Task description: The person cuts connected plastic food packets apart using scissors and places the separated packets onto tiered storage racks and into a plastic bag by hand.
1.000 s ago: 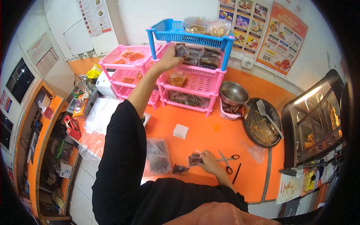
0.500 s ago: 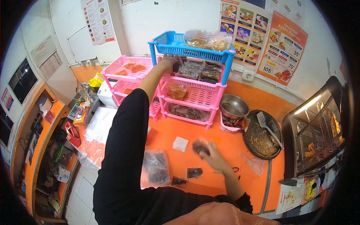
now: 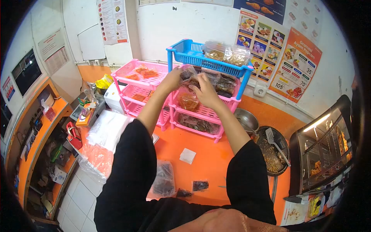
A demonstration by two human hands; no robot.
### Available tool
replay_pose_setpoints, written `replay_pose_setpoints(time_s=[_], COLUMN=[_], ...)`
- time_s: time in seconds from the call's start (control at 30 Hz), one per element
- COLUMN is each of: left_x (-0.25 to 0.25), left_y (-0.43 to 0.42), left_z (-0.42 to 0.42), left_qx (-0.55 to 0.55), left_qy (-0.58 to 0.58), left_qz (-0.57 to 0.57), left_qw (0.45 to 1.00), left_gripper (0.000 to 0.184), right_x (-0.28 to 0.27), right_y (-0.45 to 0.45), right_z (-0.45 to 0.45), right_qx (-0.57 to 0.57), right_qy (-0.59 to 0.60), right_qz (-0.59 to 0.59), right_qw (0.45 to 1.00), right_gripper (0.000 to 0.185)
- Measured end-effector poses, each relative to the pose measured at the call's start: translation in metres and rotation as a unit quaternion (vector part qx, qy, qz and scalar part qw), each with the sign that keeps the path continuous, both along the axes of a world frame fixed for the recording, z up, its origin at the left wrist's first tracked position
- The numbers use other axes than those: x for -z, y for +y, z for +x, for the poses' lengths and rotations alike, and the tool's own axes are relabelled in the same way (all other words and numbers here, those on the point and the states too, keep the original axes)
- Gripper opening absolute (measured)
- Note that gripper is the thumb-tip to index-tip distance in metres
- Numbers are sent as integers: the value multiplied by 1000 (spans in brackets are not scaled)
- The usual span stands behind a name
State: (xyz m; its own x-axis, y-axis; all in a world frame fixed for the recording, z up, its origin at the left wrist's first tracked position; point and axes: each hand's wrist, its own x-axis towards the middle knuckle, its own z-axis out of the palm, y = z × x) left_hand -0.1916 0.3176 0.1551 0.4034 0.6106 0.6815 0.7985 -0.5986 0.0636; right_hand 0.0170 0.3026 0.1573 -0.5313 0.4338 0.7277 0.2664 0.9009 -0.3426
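My left hand (image 3: pixel 172 80) is at the left end of the pink tier just below the blue top tray (image 3: pixel 193 58), its fingers curled beside dark packets. My right hand (image 3: pixel 205 92) is at the front of that same tier, closed on a small dark packet (image 3: pixel 190 80) in clear plastic. More dark packets (image 3: pixel 225 84) fill the right part of the tier. One tier lower lies an orange-filled bag (image 3: pixel 188 102). Two small dark packets, one flat (image 3: pixel 200 186) and one crumpled (image 3: pixel 184 193), lie on the orange table (image 3: pixel 212 154) beside a large clear bag (image 3: pixel 164 179).
Another pink rack (image 3: pixel 129 69) stands at the left. A metal bowl (image 3: pixel 246 120) and a black pan (image 3: pixel 273 154) with a spatula are right of my right arm. A white paper square (image 3: pixel 188 156) lies mid-table. A glass display case (image 3: pixel 324 143) stands far right.
My right hand has moved from the table up to the rack with a dark packet. My left hand stays at the same tier. The view has shifted, and my right sleeve now covers most of the scissors.
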Motion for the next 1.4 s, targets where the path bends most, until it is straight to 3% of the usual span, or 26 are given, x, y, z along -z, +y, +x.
replay_pose_setpoints(time_s=[0.07, 0.17, 0.23, 0.33, 0.4, 0.47, 0.5, 0.6, 0.7, 0.8, 0.83, 0.9, 0.93, 1.03, 1.1, 1.13, 1.2, 1.33, 1.4], left_x=[7, -1, -4, 0, 1, 3, 5, 11, 10, 17, 33, 82, 97, 193, 226, 238, 252, 255, 278], left_y=[-41, -101, -107, -99, -89, -82, -77, -69, -82, -141, -166, -210, -237, -288, -313, -320, -326, -330, -329], left_z=[6, 33, 37, 33, 32, 34, 34, 33, 37, 61, 70, 83, 96, 117, 126, 129, 136, 136, 126], left_qx=[-76, -112, -104, -106, -109, -111, -114, -121, -97, -72, -81, 45, 50, 129, 140, 145, 135, 110, 150], left_qy=[-135, -273, -257, -199, -133, -52, -43, -28, -50, -104, -110, -112, -118, 5, 94, 138, 110, 98, 121], left_qz=[-15, 52, 46, 36, 48, 76, 79, 88, 101, 68, 28, -110, -258, -340, -385, -403, -409, -421, -391], left_qw=[988, 954, 960, 974, 984, 990, 989, 988, 989, 990, 990, 987, 958, 932, 908, 893, 896, 895, 900], left_gripper=[31, 27, 24, 22, 21, 18, 18, 17, 16, 16, 17, 27, 32, 50, 58, 63, 63, 56, 53], right_x=[-2, -14, -30, -50, -45, -36, -33, -23, -15, 7, 15, 55, 96, 192, 246, 251, 256, 252, 239], right_y=[15, 30, 34, 40, 43, 48, 48, 40, 26, -20, -46, -103, -112, -165, -200, -213, -230, -222, -199], right_z=[-5, -16, -22, -39, -47, -56, -65, -59, -41, -5, 12, 47, 69, 135, 155, 156, 151, 152, 148], right_qx=[34, 130, 167, 98, 122, 138, 194, 233, 241, 118, 88, 96, 75, 23, 26, 38, 62, -6, -39], right_qy=[-27, -117, -226, -336, -376, -378, -343, -270, -184, -18, -16, -3, -73, -316, -337, -320, -284, -297, -307], right_qz=[-9, -32, -55, -101, -53, -75, -84, -55, 57, 164, 102, 39, -29, -131, -183, -219, -285, -375, -398], right_qw=[999, 984, 958, 931, 917, 913, 915, 933, 951, 979, 991, 995, 994, 939, 923, 921, 913, 878, 864], right_gripper=[40, 46, 45, 42, 45, 49, 57, 57, 46, 32, 28, 21, 21, 43, 54, 55, 57, 39, 33])
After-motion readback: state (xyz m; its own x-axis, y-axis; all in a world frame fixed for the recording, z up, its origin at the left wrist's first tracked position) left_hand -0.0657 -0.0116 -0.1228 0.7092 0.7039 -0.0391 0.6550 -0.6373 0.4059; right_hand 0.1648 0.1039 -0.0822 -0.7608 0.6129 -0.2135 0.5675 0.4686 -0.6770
